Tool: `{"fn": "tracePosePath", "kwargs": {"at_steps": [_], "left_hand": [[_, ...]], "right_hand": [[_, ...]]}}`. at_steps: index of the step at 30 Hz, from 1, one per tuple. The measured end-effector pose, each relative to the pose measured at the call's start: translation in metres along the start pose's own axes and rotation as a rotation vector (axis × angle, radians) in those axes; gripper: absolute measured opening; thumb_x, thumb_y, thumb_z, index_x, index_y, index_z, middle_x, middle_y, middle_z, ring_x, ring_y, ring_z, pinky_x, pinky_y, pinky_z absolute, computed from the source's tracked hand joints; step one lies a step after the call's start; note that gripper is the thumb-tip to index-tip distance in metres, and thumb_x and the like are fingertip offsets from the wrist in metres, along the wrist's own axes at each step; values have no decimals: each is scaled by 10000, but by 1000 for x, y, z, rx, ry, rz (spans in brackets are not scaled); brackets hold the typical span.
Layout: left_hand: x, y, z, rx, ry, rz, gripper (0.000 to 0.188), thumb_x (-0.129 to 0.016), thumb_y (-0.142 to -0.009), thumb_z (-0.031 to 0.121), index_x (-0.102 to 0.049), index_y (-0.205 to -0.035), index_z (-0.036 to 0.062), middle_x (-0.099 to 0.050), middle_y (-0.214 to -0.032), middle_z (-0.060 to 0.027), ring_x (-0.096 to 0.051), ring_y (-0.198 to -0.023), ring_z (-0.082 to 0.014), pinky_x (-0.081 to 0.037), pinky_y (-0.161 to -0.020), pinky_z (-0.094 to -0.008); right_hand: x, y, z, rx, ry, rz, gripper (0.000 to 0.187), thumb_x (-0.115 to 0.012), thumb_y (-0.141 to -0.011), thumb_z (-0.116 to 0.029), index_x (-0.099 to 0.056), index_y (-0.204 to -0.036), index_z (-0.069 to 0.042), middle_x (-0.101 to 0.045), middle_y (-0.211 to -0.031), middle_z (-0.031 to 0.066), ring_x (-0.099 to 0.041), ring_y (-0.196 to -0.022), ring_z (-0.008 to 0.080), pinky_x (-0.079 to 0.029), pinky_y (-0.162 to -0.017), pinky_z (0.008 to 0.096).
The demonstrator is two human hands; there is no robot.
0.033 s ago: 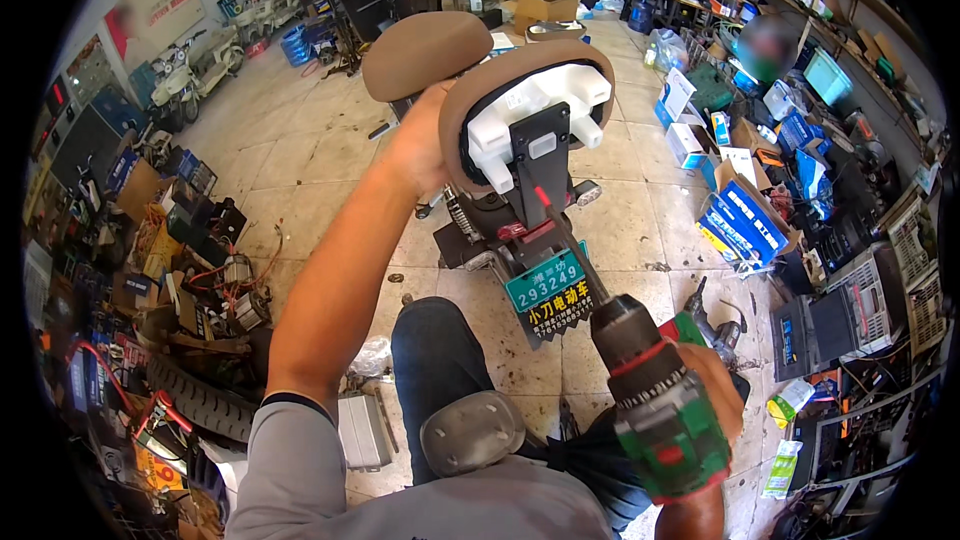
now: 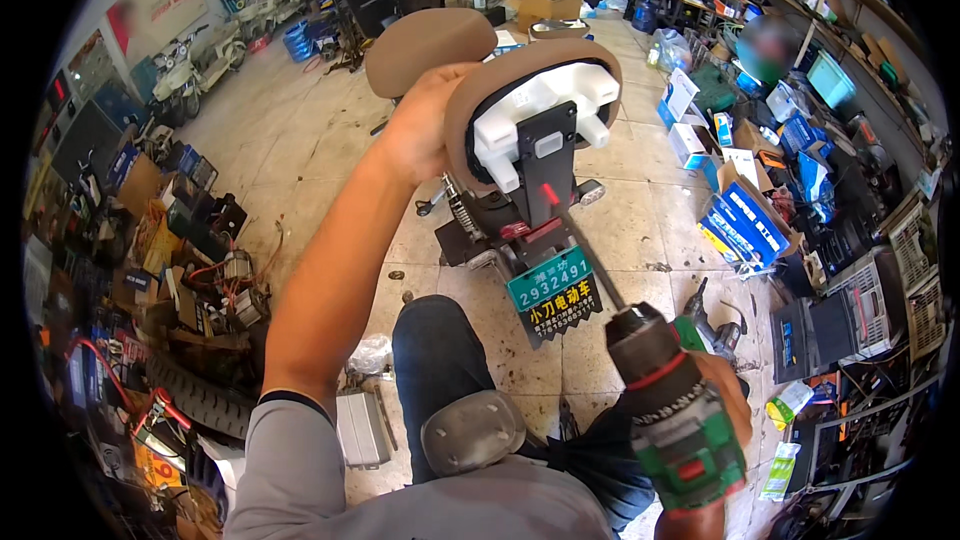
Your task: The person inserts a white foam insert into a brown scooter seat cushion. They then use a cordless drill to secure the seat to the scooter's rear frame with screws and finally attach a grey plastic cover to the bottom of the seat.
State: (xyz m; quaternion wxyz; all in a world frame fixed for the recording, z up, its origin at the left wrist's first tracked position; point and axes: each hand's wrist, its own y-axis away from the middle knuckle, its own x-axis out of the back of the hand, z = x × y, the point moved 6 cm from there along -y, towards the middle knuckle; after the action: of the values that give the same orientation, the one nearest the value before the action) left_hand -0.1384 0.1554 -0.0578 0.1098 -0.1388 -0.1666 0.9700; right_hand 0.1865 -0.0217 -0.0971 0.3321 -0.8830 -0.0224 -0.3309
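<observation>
My left hand (image 2: 420, 125) grips the edge of a brown scooter seat (image 2: 470, 105) tipped up on end, its white plastic underside (image 2: 540, 100) facing me. A black metal bracket (image 2: 545, 155) runs down that underside. My right hand (image 2: 725, 390) holds a green and black cordless drill (image 2: 680, 420), low at the right. The drill's long bit (image 2: 590, 260) reaches up to the lower part of the bracket. A second brown seat pad (image 2: 425, 45) sits behind my left hand. Below the seat is the scooter's rear with a green plate (image 2: 550, 285).
I kneel on a tiled floor, a grey knee pad (image 2: 470, 430) on my leg. Blue and white boxes (image 2: 745, 220) and shelves crowd the right side. Parts, wires and a tyre (image 2: 195, 395) pile up at left. Another power tool (image 2: 715, 325) lies near my right hand.
</observation>
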Motion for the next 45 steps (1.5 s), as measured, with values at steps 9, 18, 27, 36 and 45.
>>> {"fn": "tracePosePath", "kwargs": {"at_steps": [9,18,27,36,45], "left_hand": [[9,-9,-5,77,141,74,225,-675,-1001,146,-719,-1108,-47,-763,-963,-111,-724,-749,-127,-616,-664,-283],[9,-10,-5,108,147,108,240,-672,-1002,138,-706,-1123,-66,-761,-977,-134,-734,-761,-140,-626,-676,-288],[6,-9,-4,102,165,66,239,-655,-1010,121,-696,-1141,-74,-760,-998,-150,-740,-778,-156,-633,-687,-296],[2,-9,-4,135,156,76,242,-626,-1025,119,-701,-1157,-68,-762,-1002,-146,-742,-787,-160,-633,-691,-299],[5,-12,-10,155,219,85,238,-620,-1028,120,-705,-1158,-60,-762,-1008,-145,-742,-790,-157,-637,-696,-303]], "right_hand": [[4,5,7,-94,-10,42,439,-764,-754,-189,-744,-1108,69,-762,-1029,161,-722,-910,276,-488,-932,387],[5,5,12,-68,49,34,338,-827,-770,-104,-746,-1090,-31,-741,-1054,110,-739,-926,243,-583,-825,353],[7,0,2,-62,28,21,317,-831,-764,-119,-742,-1057,-37,-740,-1035,112,-738,-905,242,-576,-808,337],[2,-15,-8,-56,-32,35,344,-838,-714,-85,-743,-1041,-40,-739,-1039,128,-734,-915,282,-575,-831,344],[2,-19,-17,47,34,0,393,-721,-787,-132,-731,-1140,40,-725,-1023,175,-721,-914,286,-560,-827,347]]}}
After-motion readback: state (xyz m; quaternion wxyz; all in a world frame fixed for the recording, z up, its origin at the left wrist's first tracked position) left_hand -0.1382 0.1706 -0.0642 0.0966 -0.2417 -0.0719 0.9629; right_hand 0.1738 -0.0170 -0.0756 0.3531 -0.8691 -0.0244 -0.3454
